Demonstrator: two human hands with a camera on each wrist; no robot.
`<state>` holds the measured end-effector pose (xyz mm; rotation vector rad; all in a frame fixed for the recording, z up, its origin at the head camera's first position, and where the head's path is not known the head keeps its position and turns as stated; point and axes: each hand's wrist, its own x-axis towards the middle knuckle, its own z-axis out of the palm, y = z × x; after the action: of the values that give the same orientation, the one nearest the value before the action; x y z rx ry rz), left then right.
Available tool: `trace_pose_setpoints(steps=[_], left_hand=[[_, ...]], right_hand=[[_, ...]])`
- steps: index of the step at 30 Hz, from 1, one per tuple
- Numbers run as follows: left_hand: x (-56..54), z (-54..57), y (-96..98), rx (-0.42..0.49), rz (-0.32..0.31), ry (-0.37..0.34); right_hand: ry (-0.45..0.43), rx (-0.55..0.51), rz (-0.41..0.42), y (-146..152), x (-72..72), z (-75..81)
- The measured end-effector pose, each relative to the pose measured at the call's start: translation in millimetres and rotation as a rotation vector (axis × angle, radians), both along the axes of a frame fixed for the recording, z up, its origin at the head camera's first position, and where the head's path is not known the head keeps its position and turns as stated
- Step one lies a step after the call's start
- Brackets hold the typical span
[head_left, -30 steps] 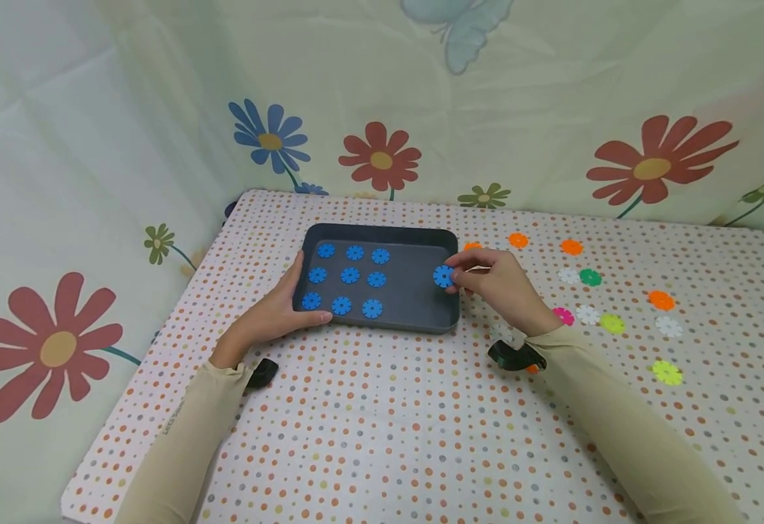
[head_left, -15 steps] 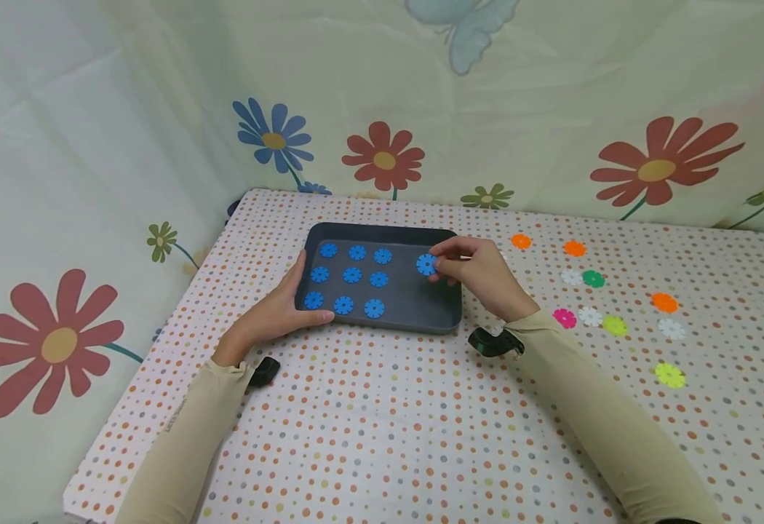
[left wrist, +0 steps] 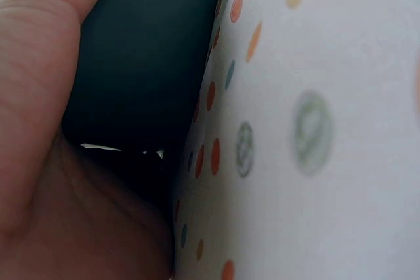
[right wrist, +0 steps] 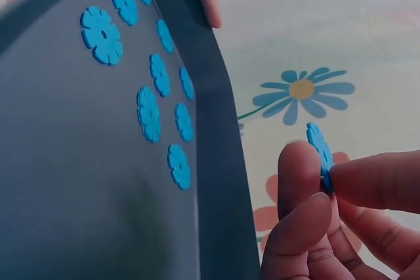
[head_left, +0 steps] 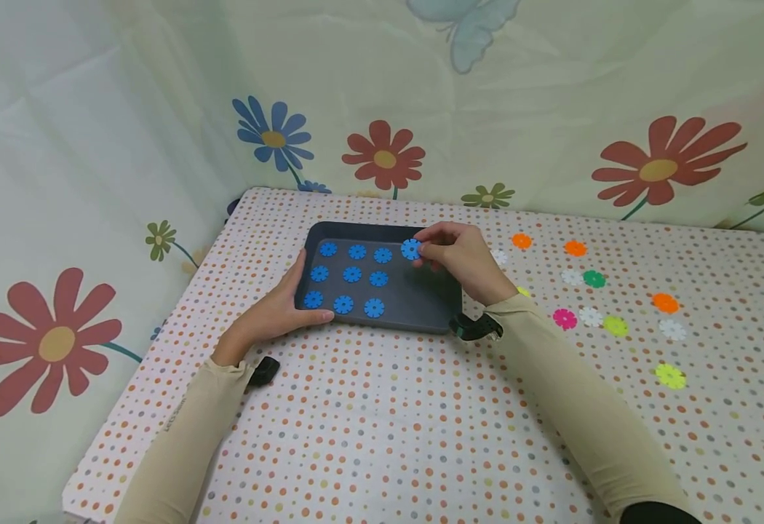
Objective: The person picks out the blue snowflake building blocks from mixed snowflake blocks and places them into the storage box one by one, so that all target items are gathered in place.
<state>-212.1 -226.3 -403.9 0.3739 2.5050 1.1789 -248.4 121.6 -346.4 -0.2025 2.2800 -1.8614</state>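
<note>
A dark grey rectangular tray (head_left: 418, 302) lies on the table, with blue notched plastic discs (head_left: 352, 274) in three rows on its left part. My left hand (head_left: 269, 314) holds the tray's near left corner, thumb along the front wall and fingers at the left side. In the left wrist view the tray's dark wall (left wrist: 144, 57) sits against that hand. Above the tray's far side, right of the back row, my right hand (head_left: 467, 260) pinches another blue notched disc (head_left: 411, 249) between thumb and fingers. The right wrist view shows this disc (right wrist: 319, 149) tilted nearly edge-on.
Loose notched discs lie on the dotted table (head_left: 369, 422) to the right: orange (head_left: 575, 249), green (head_left: 594, 279), pink (head_left: 564, 319), white (head_left: 673, 330) and yellow (head_left: 671, 375). A flower-printed cloth (head_left: 526, 109) hangs behind the table and along its left side.
My right hand has carried the blue disc leftward and toward the back, from the tray's right edge to beside the back row. The left hand stays on the tray.
</note>
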Motion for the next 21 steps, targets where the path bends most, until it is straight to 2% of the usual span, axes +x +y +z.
trace_pose_setpoints(steps=[8,21], left_hand=[[-2.0,-1.5,-0.4,0.003,-0.008,0.006],[-0.7,0.5,0.7,0.000,0.001,-0.003]], right_hand=[[-0.019,-0.042,-0.016,-9,-12.0,0.9],[-0.042,-0.051,-0.060,-27,-27.6,-8.3]])
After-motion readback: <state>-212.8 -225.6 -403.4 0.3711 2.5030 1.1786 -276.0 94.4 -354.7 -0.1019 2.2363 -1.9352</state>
